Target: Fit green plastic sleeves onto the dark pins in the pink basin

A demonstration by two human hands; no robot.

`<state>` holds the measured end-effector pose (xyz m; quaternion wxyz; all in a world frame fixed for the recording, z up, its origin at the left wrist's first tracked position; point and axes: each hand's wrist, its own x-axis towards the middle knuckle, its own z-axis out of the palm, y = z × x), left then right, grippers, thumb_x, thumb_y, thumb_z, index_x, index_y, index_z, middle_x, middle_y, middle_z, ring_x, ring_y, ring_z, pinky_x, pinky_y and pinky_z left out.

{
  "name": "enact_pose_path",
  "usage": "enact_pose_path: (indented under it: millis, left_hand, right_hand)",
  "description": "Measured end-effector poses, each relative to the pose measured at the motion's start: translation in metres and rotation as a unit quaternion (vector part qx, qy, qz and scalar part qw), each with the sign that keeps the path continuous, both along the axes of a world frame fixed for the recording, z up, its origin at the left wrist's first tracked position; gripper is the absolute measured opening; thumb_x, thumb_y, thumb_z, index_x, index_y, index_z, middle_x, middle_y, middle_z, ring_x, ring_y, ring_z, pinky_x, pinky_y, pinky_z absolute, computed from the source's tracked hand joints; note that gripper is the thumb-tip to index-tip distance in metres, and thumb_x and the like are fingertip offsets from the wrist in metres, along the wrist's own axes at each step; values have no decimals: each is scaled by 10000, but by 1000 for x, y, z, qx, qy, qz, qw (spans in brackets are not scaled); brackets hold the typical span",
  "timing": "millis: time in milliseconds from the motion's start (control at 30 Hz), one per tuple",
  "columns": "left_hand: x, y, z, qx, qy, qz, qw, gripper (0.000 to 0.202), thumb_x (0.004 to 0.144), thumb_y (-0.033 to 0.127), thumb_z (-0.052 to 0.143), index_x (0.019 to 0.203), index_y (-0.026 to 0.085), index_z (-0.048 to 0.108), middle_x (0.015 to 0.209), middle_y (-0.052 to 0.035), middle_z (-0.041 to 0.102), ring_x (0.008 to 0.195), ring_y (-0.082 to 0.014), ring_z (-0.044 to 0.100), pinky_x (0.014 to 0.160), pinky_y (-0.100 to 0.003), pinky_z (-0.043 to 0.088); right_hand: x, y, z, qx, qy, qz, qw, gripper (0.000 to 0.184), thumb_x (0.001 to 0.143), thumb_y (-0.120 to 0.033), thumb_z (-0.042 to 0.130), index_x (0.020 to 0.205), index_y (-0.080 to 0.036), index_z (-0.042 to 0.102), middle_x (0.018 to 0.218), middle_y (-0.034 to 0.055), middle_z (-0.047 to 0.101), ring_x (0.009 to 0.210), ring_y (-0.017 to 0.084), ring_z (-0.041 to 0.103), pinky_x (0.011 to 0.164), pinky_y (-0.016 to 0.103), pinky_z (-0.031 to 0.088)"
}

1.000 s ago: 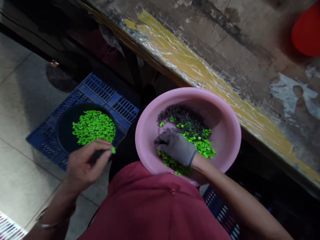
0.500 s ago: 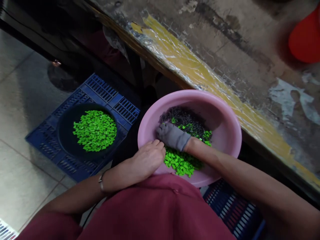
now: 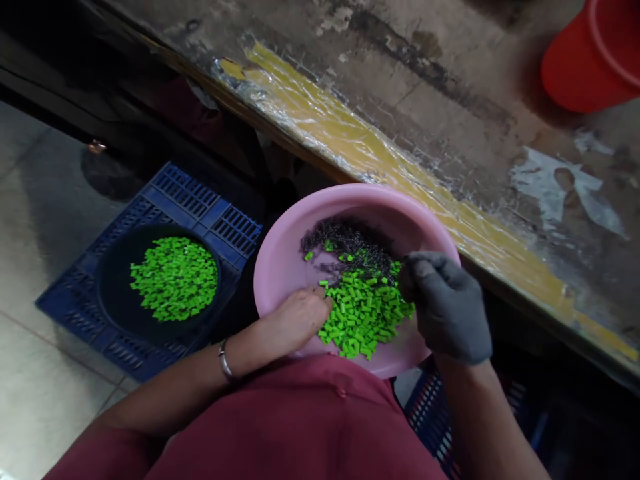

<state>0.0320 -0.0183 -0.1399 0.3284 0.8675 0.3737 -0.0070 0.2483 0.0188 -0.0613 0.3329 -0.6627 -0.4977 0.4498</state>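
Note:
A pink basin rests against my front. Short bright green tube pieces are heaped in its near part, and a tangle of thin dark metal pins lies at the far side, with a few green pieces among them. My left hand, bare, is inside the near left of the basin beside the green heap, its fingers curled together and their tips partly hidden. My right hand, in a grey glove, is closed over the basin's right side. Whatever is in either hand's fingers cannot be made out.
To the left, a dark round tub of flat-looking green pieces stands on a blue slotted crate. A worn table edge with yellow tape runs beyond the basin. A red bucket stands on the table.
My gloved right hand has moved from the basin's left side to its right side, uncovering the pins and green heap. My left hand stays near the left, and the view has shifted slightly.

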Motion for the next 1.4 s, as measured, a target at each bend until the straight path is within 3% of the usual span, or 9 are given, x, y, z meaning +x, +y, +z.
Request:
enact_pose_path:
  millis: [167,267,333,467,667,733,833,1067,1400]
  left_hand:
    - [-9,7,7,-58,-54,87,993,122,816,103,476,780,152,582,771,-74,577,729,-191,526,710,-323,447]
    - [-12,12,21,-143,-132,179,964,56,817,179,534,791,153,576,789,-57,573,736,-178,520,682,-307,434]
    - [-13,14,29,-268,-204,249,908,60,811,212,558,822,155,574,743,-23,563,682,-146,515,634,-271,426]
    - [-15,13,34,-470,-316,328,756,181,765,236,626,916,143,590,712,8,554,638,-112,525,595,-235,428]
    - [-13,5,30,-573,-427,402,572,306,721,331,729,925,129,623,717,-3,587,616,-99,558,624,-246,463]
    - [-13,4,30,-589,-438,416,536,324,692,328,765,897,126,615,734,-8,595,623,-102,567,626,-250,470]
    - [-13,3,30,-601,-438,417,522,305,724,349,750,849,112,607,707,-15,586,614,-99,552,624,-249,463]
    - [-12,3,27,-623,-450,404,496,304,726,354,752,795,115,578,661,-3,565,568,-84,518,572,-224,428]
    - [-14,0,21,-654,-458,355,486,224,815,310,668,862,104,595,698,-18,575,604,-91,549,602,-226,454]
  right_hand:
    - [-25,-17,-16,-75,27,133,988,187,817,-303,612,936,-213,724,849,22,702,758,166,616,691,303,506]
    - [-36,-22,-18,-85,53,152,983,208,812,-262,600,972,-224,728,917,21,721,835,173,639,769,328,513]
    - [-37,-25,-16,-87,69,132,985,189,803,-256,610,945,-228,732,896,16,727,818,169,647,757,320,518]
    - [-37,-30,-13,-84,77,89,990,117,751,-270,672,841,-216,724,792,1,721,716,161,641,665,299,522]
    - [-45,-39,-6,38,-39,114,992,86,828,-221,589,790,-224,667,779,-8,679,725,150,624,676,285,499]
    - [-48,-42,-5,97,-97,138,981,110,859,-190,558,803,-226,645,803,-5,674,756,149,622,706,286,494]
    - [-50,-46,-8,173,-166,162,957,92,886,-182,551,852,-218,628,863,14,680,812,152,621,739,289,492]
    - [-52,-51,-17,246,-256,211,911,101,919,-216,520,898,-205,618,852,43,675,784,173,612,694,305,485]
    - [-54,-50,-16,282,-349,270,852,181,930,-179,448,953,-203,626,845,60,675,785,187,587,714,312,475]
